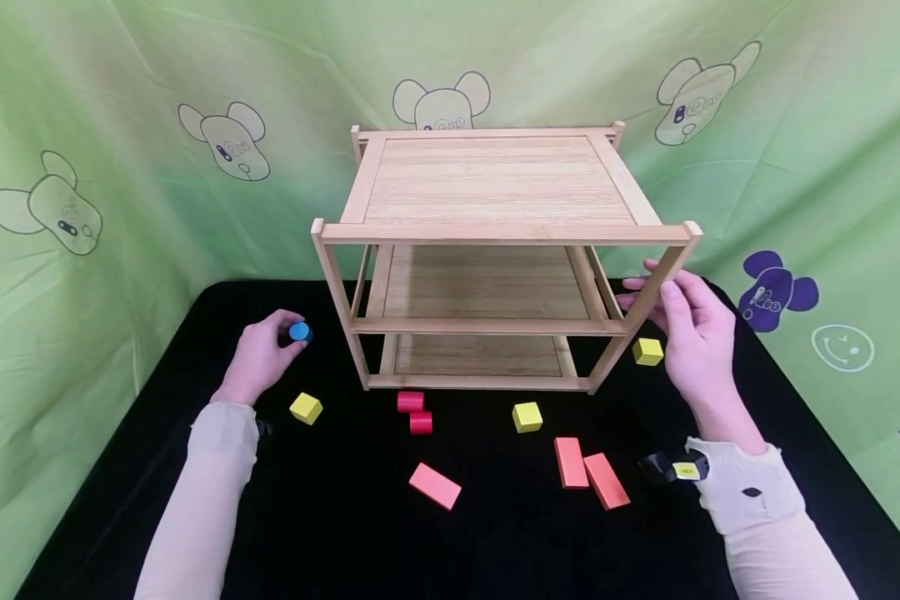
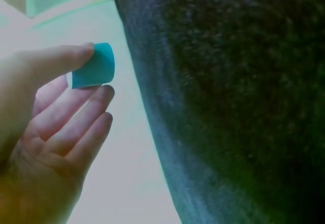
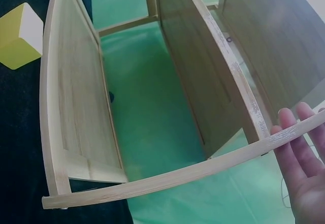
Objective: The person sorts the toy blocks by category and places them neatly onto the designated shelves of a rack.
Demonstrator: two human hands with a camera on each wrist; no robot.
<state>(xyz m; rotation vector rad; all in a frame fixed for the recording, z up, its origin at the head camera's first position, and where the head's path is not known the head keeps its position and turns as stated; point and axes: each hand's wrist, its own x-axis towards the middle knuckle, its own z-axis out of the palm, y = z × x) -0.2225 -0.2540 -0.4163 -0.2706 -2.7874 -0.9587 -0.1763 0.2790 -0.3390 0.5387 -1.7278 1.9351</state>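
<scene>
In the head view my left hand point(image 1: 257, 357) is at the left of the wooden shelf rack point(image 1: 495, 179), pinching a small blue cylinder block point(image 1: 300, 332). The left wrist view shows the blue cylinder point(image 2: 96, 67) between thumb and fingers, with the lower fingers spread loosely. My right hand point(image 1: 696, 337) is at the rack's front right post point(image 1: 645, 307), thumb at its front edge and fingers passing behind it. Fingertips point(image 3: 285, 116) come out past the post in the right wrist view. The rack stands upright with three shelves.
Yellow cubes point(image 1: 306, 408) point(image 1: 527, 417) point(image 1: 648, 352) lie left, front and right of the rack on the black cloth point(image 1: 330, 533). Two red cylinders point(image 1: 410, 402) touch near its front edge. Three pink rectangular blocks point(image 1: 435, 486) lie nearer. A green printed curtain point(image 1: 120, 275) surrounds the table.
</scene>
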